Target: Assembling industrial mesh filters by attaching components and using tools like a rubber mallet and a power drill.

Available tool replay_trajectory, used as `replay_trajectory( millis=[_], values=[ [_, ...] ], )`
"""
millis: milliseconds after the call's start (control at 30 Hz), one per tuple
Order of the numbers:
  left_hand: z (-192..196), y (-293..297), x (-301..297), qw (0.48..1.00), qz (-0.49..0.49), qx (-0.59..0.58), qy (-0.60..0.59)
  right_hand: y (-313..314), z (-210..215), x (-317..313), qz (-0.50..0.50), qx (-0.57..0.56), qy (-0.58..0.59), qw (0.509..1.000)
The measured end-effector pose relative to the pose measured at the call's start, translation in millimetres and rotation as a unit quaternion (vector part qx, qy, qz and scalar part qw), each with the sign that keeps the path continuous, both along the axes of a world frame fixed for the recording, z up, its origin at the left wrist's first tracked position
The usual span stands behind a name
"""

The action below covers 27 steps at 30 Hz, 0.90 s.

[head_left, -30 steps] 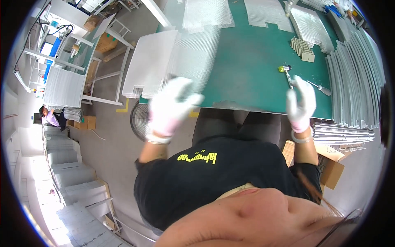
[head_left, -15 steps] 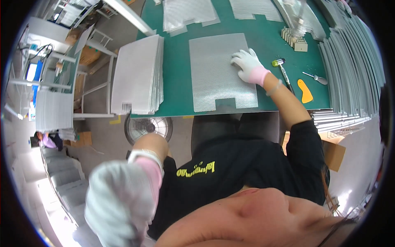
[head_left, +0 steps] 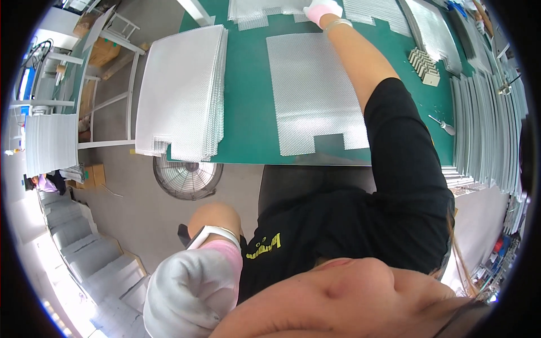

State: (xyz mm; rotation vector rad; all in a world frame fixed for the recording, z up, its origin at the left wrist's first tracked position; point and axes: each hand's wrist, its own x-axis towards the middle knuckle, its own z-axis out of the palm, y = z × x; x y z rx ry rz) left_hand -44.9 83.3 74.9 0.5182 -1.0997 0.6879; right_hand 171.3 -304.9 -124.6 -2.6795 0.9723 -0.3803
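My right hand (head_left: 322, 8), in a white glove with a pink cuff, reaches far across the green table (head_left: 248, 96) to the silver mesh sheets at the far edge (head_left: 259, 12). The picture's top cuts off its fingers, so its grip is hidden. One notched mesh sheet (head_left: 313, 90) lies flat on the mat under my right arm. My left hand (head_left: 189, 293), also in a white glove, is raised close to my face at the lower left. Its fingers are curled in, and I see nothing in them.
A thick stack of mesh sheets (head_left: 183, 90) overhangs the table's left end. Long metal strips (head_left: 484, 129) lie along the right side, with a block of small metal parts (head_left: 425, 65) and a screwdriver (head_left: 442, 125). A round fan (head_left: 189, 177) stands below; stairs (head_left: 84, 265) descend at left.
My right hand has left the flat sheet and stretched to the far sheets. My left hand has come up closer to my face.
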Motion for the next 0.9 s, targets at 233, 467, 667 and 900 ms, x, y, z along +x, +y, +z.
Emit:
replay_trajectory(
  millis=[233,467,667,900],
  values=[
    [-3,6,11,0.999,0.043,0.005,-0.012,-34,41,4,0.258,0.183,-0.265,0.911],
    [-58,2,-9,0.985,0.158,-0.043,0.059,-41,52,24,0.306,0.237,-0.367,0.846],
    [-137,-2,-5,0.934,0.225,0.182,0.212,-4,93,-20,0.255,0.404,-0.471,0.741],
    [-167,-33,69,0.806,-0.187,0.166,0.537,4,63,-215,0.284,0.084,-0.327,0.898]
  ],
)
